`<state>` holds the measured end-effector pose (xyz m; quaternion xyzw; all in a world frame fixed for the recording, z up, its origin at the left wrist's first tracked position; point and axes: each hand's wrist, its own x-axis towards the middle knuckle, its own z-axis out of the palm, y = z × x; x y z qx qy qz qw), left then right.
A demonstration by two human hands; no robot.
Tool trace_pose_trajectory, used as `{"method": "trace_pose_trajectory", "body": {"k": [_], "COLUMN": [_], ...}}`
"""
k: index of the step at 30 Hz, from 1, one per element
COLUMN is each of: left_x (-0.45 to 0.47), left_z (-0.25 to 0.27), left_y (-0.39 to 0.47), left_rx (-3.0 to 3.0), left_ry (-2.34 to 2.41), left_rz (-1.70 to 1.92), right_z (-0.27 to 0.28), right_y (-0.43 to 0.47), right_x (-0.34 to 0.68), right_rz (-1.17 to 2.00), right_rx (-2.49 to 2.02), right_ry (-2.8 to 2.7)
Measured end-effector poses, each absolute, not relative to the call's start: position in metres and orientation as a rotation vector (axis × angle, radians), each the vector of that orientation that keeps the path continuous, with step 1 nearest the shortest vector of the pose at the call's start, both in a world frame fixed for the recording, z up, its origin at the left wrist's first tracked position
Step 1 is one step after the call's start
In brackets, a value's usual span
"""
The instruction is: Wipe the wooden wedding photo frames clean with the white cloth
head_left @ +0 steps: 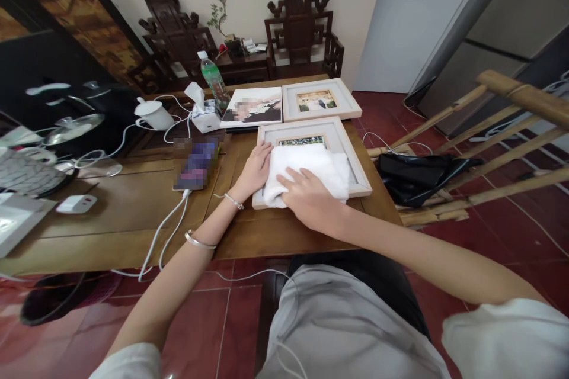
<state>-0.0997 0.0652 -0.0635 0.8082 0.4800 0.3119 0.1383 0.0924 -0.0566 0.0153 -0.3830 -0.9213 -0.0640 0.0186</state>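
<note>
A picture frame (362,183) with a pale wooden border lies flat near the table's front edge, its small inset photo partly covered. Spread over its glass is a bunched white cloth (306,163). My right hand (311,198) presses on this cloth from the near side, fingers bent over it. At the frame's left border, my left hand (255,172) grips the edge, its fingertips beside the cloth; the underside of that hand is hidden.
Behind lie a second picture frame (351,108) and a white-edged photo panel (253,108). A phone (198,166) on a charging cable, a tissue box (207,118), a green-labelled bottle (213,77) and a lidded white cup (153,113) stand left. A bamboo rack (502,201) is right.
</note>
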Motion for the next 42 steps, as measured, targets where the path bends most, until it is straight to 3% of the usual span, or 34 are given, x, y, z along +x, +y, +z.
{"method": "trace_pose_trajectory", "body": {"k": [12, 25, 36, 42], "left_x": [-0.097, -0.099, -0.095, -0.093], "left_z": [-0.064, -0.063, -0.058, -0.057], "left_y": [0.067, 0.066, 0.061, 0.061], "left_rx": [2.421, 2.465, 2.492, 2.491], "left_ry": [1.409, 1.405, 1.39, 1.357], "left_rz": [0.788, 0.746, 0.817, 0.869], "right_z": [0.025, 0.021, 0.024, 0.014], "right_y": [-0.083, 0.057, 0.072, 0.093], "right_x": [0.214, 0.212, 0.105, 0.062], "right_rz": [-0.515, -0.439, -0.523, -0.368], "right_rx": [-1.685, -1.754, -1.225, -1.383], "right_ry": [-2.755, -2.637, -2.761, -2.815]}}
